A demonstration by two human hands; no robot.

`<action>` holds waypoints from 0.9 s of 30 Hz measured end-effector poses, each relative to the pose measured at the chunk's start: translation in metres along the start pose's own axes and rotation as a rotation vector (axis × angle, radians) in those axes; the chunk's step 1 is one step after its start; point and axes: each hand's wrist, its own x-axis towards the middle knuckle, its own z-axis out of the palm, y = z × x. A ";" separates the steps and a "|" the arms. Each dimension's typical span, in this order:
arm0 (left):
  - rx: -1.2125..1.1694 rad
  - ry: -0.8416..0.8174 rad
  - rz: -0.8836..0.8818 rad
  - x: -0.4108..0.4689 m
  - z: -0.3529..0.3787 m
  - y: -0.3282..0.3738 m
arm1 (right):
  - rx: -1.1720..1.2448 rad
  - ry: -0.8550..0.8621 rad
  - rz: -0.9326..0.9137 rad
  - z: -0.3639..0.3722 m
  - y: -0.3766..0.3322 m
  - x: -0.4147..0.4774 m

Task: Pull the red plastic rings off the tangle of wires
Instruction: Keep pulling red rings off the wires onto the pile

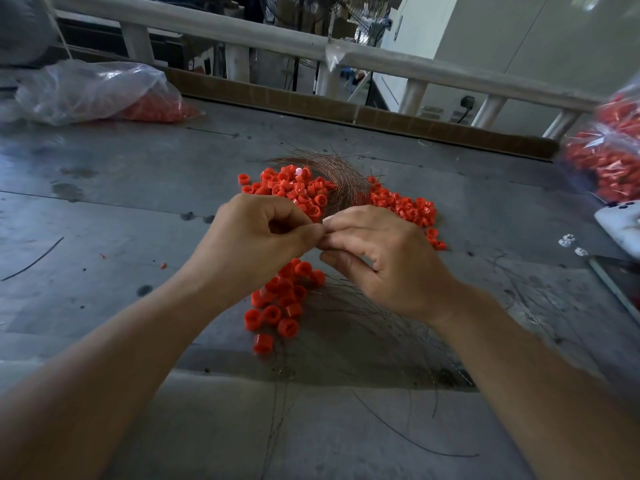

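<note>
Head view: both forearms reach in from the near edge and meet over the middle of a grey table (104,202)
Left hand (256,233): fingers curled, thumb and forefinger pinched together at the point where the two hands touch
Right hand (381,258): thumb and forefinger pinched against the left hand's fingertips, other fingers loosely bent below
Held: a fine strand from the tangle of wires (343,178), barely visible between the fingertips; whether a ring sits on it there cannot be told
Tangle of wires: a coppery curved bundle on the table just beyond the hands, with thinner dark strands spreading under the right wrist toward the near edge
Red rings (294,190): a heap beyond the left hand, touching the bundle; a second heap on the bundle's right side, beyond the right hand
Near cluster of rings (280,299): on the table below the hands, between the forearms
Left bag (93,91): clear plastic, far left, red pieces inside
Right bag (609,147): clear plastic, packed with red pieces, at the right edge
White phone (620,223): just below the right bag
</note>
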 end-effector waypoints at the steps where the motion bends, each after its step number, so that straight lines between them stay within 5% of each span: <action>1: 0.011 -0.002 -0.001 0.000 0.000 0.000 | -0.006 0.000 -0.012 0.001 0.000 0.000; 14: -0.287 -0.016 -0.107 0.003 -0.005 0.005 | 0.159 0.102 0.203 -0.001 0.001 -0.001; 21: -0.279 -0.048 0.063 0.000 -0.008 0.006 | 0.213 0.335 0.307 -0.021 0.004 0.001; 27: -0.297 -0.021 0.085 -0.002 -0.005 0.006 | 0.299 0.305 0.338 -0.026 -0.003 0.003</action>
